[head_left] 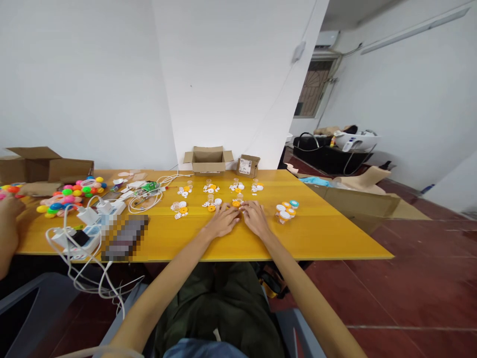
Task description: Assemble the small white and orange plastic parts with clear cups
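My left hand [224,221] and my right hand [255,217] meet over the tabletop, fingers bent and pressed together. Whatever small piece they hold is hidden. Just beyond the fingertips lie an orange ring-shaped cap [236,203] and a small clear plastic jar [240,196]. Left of my left hand is a group with an orange cap [211,208], a white cap [218,201] and small white perforated discs [205,204]. To the right of my right hand stands a cluster of clear jars with white lids [284,215], orange lids and one teal lid [294,204].
More groups of jars, caps and discs [185,190] lie farther back on the yellow table [328,233]. Two cardboard boxes [207,167] stand against the wall. At left are colourful balls [69,199], a power strip [93,231], tangled cables, a pixelated device [124,238] and another person's arm [7,233].
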The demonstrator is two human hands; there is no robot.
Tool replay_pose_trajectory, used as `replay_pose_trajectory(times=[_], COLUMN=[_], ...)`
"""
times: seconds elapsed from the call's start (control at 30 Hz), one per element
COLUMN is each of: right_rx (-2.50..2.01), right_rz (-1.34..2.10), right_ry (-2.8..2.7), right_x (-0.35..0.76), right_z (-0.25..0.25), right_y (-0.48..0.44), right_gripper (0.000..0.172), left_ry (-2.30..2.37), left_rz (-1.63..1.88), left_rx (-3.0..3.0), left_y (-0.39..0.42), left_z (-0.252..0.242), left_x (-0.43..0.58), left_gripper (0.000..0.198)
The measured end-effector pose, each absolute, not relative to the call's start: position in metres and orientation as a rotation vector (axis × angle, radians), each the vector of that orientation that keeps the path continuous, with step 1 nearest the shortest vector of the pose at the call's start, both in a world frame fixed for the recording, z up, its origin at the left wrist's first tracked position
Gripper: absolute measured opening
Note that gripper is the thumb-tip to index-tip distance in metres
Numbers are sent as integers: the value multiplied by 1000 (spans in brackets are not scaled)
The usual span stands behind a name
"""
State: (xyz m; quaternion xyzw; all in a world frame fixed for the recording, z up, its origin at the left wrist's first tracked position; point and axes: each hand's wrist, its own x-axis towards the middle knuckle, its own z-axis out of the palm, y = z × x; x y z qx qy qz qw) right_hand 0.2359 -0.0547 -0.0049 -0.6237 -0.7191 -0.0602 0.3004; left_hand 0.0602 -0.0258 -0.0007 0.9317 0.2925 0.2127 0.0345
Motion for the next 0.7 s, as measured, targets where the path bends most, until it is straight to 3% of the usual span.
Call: replay_pose_trajectory(times=[0.43, 0.7], right_rx=[-1650, -1625], right_rz=[-164, -159], right_ry=[-1930, -1969], right_x=[234, 232], right_z=[-2, 0], right_y=[-56, -57], right_gripper=[38, 39], left_ry=[904, 953], left_rz=[673, 727], left_rx=[2818, 2804], left_y=[-28, -28], left_z=[3, 4], left_x=[58, 57], left_gripper=[39, 26])
